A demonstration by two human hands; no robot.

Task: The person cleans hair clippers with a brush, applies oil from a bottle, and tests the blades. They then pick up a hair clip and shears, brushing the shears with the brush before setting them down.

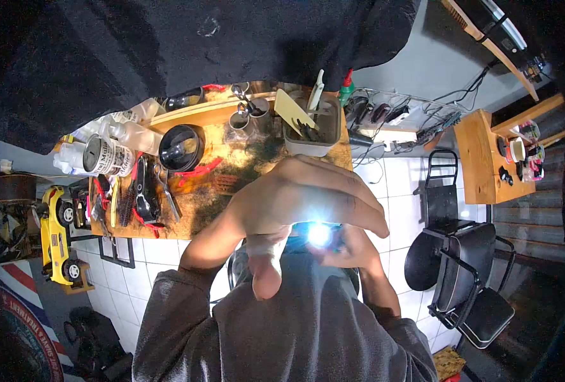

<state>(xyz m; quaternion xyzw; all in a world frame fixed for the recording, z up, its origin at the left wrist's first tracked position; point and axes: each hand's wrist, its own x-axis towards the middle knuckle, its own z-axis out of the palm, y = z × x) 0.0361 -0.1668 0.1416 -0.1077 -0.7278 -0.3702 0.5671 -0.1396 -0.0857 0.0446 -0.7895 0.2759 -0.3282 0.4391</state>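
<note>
My left hand [301, 197] is raised close in front of the camera. Its fingers stretch to the right and its thumb hangs apart; I see nothing held in it. Below those fingers, my right hand [352, 251] is closed around a small device with a bright white light [318, 235]. Glare hides the device's shape, so its exact kind does not show. Both hands are over my grey shirt [289, 318], in front of the wooden counter [199, 219].
On the counter are scissors [166, 191], a black hair clipper [145, 188], a black bowl [182, 148], a labelled tub [107, 156] and a grey container [311, 146] with tools. A yellow toy car [56, 235] is at left, a black chair [464, 261] at right. Dark cloth [187, 44] hangs across the top.
</note>
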